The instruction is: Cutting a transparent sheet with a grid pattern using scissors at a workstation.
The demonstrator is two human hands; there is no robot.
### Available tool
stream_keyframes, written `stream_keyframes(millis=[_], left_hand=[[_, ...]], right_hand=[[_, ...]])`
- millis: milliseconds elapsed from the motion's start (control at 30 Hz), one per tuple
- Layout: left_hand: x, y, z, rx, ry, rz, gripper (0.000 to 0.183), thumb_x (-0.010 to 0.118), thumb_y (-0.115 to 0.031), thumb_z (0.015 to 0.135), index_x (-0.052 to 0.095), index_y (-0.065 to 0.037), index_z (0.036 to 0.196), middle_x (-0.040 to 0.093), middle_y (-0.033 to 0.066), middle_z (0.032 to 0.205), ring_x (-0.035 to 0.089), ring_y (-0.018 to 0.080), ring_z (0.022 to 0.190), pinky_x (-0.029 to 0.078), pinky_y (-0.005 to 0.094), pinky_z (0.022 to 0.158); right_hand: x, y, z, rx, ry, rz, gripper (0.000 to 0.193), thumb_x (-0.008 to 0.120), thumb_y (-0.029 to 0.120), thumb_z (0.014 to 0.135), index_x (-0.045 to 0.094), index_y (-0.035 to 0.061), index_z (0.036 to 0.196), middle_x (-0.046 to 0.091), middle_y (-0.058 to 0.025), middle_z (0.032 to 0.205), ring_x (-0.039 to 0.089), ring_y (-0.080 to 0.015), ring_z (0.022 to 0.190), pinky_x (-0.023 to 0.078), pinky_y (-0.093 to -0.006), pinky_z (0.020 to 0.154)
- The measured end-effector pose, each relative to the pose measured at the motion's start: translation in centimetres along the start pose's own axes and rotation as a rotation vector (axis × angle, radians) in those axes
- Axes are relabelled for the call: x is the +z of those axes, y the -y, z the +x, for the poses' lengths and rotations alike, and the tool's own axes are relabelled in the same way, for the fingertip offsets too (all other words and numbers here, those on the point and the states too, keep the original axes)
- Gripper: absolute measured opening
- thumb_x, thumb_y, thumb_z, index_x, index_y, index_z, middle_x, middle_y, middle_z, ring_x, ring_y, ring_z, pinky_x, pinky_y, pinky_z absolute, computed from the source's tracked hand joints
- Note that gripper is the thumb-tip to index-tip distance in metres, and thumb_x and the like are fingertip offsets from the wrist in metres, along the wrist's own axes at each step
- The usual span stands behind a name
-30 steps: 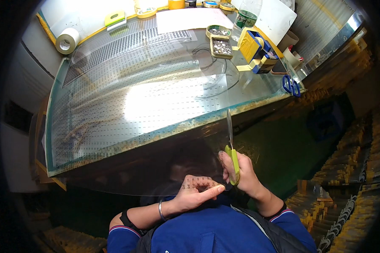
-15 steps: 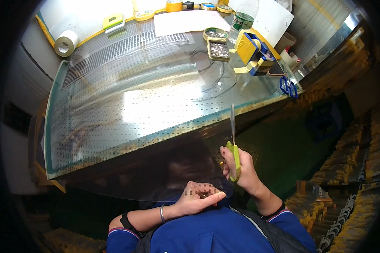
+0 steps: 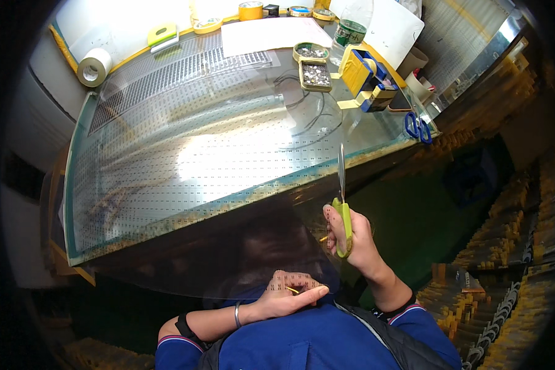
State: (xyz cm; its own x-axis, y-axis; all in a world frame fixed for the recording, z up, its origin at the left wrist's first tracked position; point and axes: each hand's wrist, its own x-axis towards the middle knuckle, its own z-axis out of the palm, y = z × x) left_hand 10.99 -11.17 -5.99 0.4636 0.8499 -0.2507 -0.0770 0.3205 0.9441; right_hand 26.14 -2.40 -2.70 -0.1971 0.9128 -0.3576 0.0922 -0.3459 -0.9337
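A large clear plastic film (image 3: 253,151) printed with rows of small dark marks spreads over the glass tabletop and hangs over its near edge toward me. My left hand (image 3: 293,293) is closed on the film's near corner, thumb on top. A thin yellow strip shows at its fingers; I cannot tell what it is. My right hand (image 3: 361,240) grips the scissors (image 3: 344,225) by their yellow-green handles, blades pointing away from me, beside the film's right edge. The film partly covers the right fingertips. Whether the blades are parted cannot be made out.
The glass table (image 3: 376,143) carries a blue tape dispenser (image 3: 376,98), blue-handled scissors (image 3: 418,127), a box of small shiny pieces (image 3: 315,74), a plastic bottle (image 3: 351,31), a white sheet (image 3: 271,36) and a white roll (image 3: 95,66). Rows of hanging yellowish strips (image 3: 475,296) stand at right.
The right hand and scissors have moved slightly away from me. The left hand keeps its hold on the film, and the yellow strip at its fingers shows more. The view has shifted a little.
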Motion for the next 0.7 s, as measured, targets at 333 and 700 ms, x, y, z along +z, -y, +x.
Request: stream_keyframes(millis=[333,700], left_hand=[[0.3,-0.1,-0.2,-0.109,0.025,0.04,0.025,0.062,-0.019,0.082,0.061,-0.001,0.064,0.058,0.0011,0.062,0.05,0.0049,0.061,0.042,0.0223,0.06],[-1.1,0.1,-0.3,0.127,-0.168,-0.004,0.019,0.064,-0.013,0.079,0.065,0.001,0.066,0.061,0.0055,0.062,0.054,0.0108,0.057,0.043,0.0252,0.055]], right_hand=[[-0.4,0.9,1.4,-0.099,-0.043,-0.027,0.034,0.053,0.036,0.086,0.049,0.0048,0.075,0.046,0.0009,0.058,0.048,-0.0059,0.05,0.039,-0.0198,0.044],[-1.1,3.4,1.9,-0.251,-0.022,-0.06,0.036,0.053,0.037,0.086,0.049,0.0063,0.068,0.047,0.0004,0.053,0.047,-0.0066,0.045,0.038,-0.0197,0.041]])
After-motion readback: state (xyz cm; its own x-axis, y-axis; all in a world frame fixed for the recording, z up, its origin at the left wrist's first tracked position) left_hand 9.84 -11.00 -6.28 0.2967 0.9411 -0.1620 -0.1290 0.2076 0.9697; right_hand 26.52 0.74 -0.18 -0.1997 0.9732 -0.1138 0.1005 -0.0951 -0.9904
